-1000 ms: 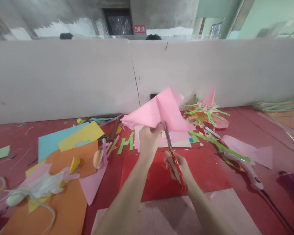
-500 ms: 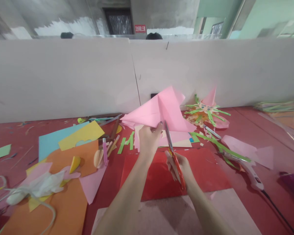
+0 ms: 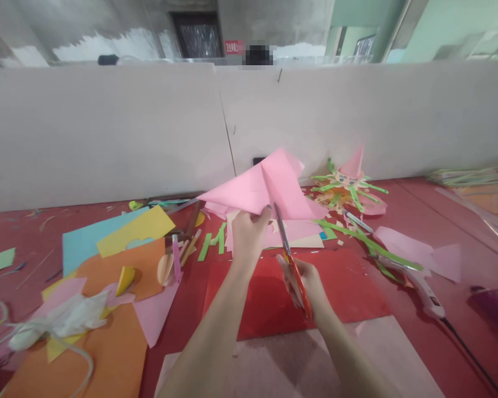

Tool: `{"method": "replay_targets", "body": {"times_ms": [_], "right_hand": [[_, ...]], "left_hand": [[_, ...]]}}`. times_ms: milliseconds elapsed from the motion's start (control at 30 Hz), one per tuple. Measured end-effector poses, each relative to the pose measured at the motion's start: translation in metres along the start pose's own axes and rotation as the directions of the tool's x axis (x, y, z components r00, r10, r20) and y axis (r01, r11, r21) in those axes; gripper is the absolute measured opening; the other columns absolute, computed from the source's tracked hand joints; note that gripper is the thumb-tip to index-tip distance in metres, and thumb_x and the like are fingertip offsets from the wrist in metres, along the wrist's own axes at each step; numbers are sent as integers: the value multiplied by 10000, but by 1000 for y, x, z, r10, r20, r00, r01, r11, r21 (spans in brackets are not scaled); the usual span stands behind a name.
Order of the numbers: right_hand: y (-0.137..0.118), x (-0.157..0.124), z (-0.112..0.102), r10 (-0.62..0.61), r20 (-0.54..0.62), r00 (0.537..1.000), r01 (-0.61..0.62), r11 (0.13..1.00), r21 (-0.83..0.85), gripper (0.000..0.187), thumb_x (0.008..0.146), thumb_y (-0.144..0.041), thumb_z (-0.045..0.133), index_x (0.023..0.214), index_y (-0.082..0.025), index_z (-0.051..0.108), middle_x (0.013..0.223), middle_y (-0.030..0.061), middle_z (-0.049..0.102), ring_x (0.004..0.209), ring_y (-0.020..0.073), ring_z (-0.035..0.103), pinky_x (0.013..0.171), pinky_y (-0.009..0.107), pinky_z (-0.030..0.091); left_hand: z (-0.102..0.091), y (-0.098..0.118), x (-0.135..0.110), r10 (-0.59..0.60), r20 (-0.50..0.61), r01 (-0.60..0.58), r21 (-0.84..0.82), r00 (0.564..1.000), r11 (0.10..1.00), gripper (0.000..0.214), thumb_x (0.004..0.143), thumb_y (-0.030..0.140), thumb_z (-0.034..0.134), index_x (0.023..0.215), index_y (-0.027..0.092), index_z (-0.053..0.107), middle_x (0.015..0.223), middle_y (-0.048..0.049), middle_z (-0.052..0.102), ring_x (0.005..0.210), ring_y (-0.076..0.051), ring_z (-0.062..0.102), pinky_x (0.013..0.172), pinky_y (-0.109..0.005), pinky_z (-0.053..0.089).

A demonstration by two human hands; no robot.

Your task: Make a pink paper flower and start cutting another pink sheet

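Note:
My left hand is closed on the lower edge of a folded pink paper sheet and holds it up above the table. In my right hand is a pair of red-handled scissors. Their blades point up and meet the pink sheet's bottom edge just right of my left thumb. Under both hands lies a red paper sheet on the red table.
Orange, yellow and blue sheets, pens and green strips lie at left. A paper craft with green strips stands at back right. A white glue gun lies at right. A white partition closes the back.
The pink sheet and both hands have shifted slightly left. The scissors remain at the sheet's lower edge.

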State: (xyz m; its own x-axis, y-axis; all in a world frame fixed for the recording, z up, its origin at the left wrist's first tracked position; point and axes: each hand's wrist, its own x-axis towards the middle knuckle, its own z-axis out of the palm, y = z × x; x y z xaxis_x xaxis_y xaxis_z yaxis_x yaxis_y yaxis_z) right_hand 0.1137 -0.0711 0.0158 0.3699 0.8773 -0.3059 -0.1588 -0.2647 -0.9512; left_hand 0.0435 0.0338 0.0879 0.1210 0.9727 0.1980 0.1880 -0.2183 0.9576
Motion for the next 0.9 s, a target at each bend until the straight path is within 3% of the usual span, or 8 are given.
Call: {"method": "replay_targets", "body": {"times_ms": [167, 300, 567, 767, 900], "right_hand": [[1, 4, -4, -126, 32, 991, 128, 990, -56, 471, 652, -613, 560, 573, -211, 328, 462, -75, 282, 382, 51, 254, 347, 197, 201], [1, 4, -6, -160, 104, 982, 165, 985, -42, 447, 700, -616, 507, 621, -208, 343, 506, -69, 302, 426, 59, 287, 381, 189, 222], [1, 5, -7, -141, 157, 978, 139, 990, 21, 453, 738, -636, 437, 719, -184, 457, 558, -62, 358, 423, 47, 313, 389, 178, 261], [5, 14, -10, -73, 198, 977, 56, 994, 89, 521, 697, -688, 428, 769, -178, 511, 522, -63, 395, 378, 58, 349, 368, 196, 306], [8, 18, -13, -54, 150, 987, 42, 996, 79, 542, 673, -696, 452, 789, -174, 541, 461, -73, 378, 363, 68, 362, 365, 201, 316]], "left_hand": [[0, 8, 1, -48, -19, 47, -67, 999, 997, 220, 659, 344, 608, 628, 127, 621, 494, -24, 596, 568, -203, 628, 480, -238, 451], [-1, 14, 1, -60, -34, 59, -40, 998, 997, 191, 643, 317, 613, 634, 128, 635, 474, -23, 582, 534, -192, 601, 500, -249, 446], [-2, 10, -3, 77, 99, -99, 238, 992, 966, 290, 694, 379, 555, 512, 156, 525, 447, 17, 480, 455, -118, 460, 445, -217, 301], [1, 13, -7, 60, 166, -102, 260, 984, 960, 294, 673, 371, 583, 488, 169, 475, 427, 38, 421, 421, -97, 384, 449, -217, 278], [3, 13, -7, 14, 184, -59, 242, 983, 969, 303, 657, 361, 598, 466, 169, 464, 406, 48, 383, 395, -87, 343, 430, -216, 262]]}}
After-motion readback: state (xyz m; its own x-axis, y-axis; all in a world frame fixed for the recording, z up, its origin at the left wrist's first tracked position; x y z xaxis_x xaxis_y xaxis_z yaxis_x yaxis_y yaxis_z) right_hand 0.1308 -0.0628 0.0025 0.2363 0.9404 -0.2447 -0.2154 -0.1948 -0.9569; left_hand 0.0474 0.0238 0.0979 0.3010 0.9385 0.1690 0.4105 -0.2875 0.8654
